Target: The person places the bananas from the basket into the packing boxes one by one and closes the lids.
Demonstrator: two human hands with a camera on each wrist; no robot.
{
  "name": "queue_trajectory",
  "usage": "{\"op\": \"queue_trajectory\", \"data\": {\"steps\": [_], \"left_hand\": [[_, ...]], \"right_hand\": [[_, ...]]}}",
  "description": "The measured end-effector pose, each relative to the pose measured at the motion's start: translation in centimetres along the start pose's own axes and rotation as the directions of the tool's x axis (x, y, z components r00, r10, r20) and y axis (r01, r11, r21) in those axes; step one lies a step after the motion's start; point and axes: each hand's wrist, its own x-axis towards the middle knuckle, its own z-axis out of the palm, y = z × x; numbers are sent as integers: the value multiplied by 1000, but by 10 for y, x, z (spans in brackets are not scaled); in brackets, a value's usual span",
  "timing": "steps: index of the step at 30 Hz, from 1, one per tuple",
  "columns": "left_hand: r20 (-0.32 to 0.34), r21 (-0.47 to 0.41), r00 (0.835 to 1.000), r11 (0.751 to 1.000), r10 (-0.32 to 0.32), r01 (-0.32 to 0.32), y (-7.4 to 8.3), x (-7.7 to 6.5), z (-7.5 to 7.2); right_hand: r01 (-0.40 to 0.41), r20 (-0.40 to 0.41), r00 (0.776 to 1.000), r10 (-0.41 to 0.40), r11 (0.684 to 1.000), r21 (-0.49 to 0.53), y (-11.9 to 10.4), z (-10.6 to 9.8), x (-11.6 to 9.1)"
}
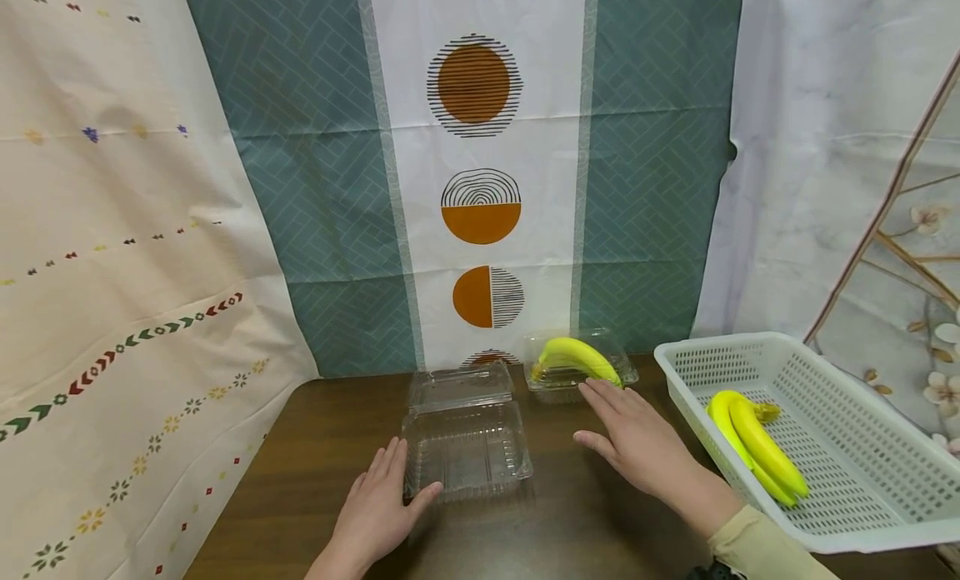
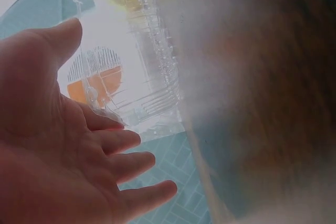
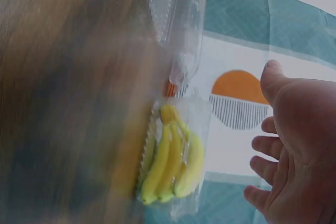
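Observation:
A clear plastic clamshell container (image 1: 467,451) lies with its lid raised on the brown table. My left hand (image 1: 378,505) is at its left side, fingers straight and holding nothing; whether the fingertips touch the container I cannot tell. Behind it to the right stands a second clear clamshell with a bunch of yellow bananas (image 1: 577,359) inside, seen in the right wrist view as several bananas (image 3: 170,161). My right hand (image 1: 637,438) hovers in front of that one, fingers extended, thumb apart, palm empty.
A white slotted plastic basket (image 1: 862,430) stands at the right, holding another bunch of bananas (image 1: 757,447). Patterned cloth (image 1: 480,230) hangs behind the table (image 1: 330,430), and a cream cloth (image 1: 150,313) hangs at the left.

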Motion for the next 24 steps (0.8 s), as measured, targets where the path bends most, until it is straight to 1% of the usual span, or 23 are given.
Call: {"op": "queue_trajectory", "data": {"steps": [8,13,17,24], "left_hand": [[19,-9,1000,1000,-17,17,1,1,0],[24,-18,999,1000,-24,25,1,1,-2],[30,-30,999,999,-28,29,2,1,-2],[12,-35,1000,999,-15,16,1,-1,-2]], "right_hand": [[-26,-30,999,25,999,-24,21,-13,-5],[-62,-27,998,61,997,-35,34,-20,-9],[-93,-25,995,92,995,-37,40,-25,-13],[-120,-41,992,118,991,-57,50,-31,-17]]}}
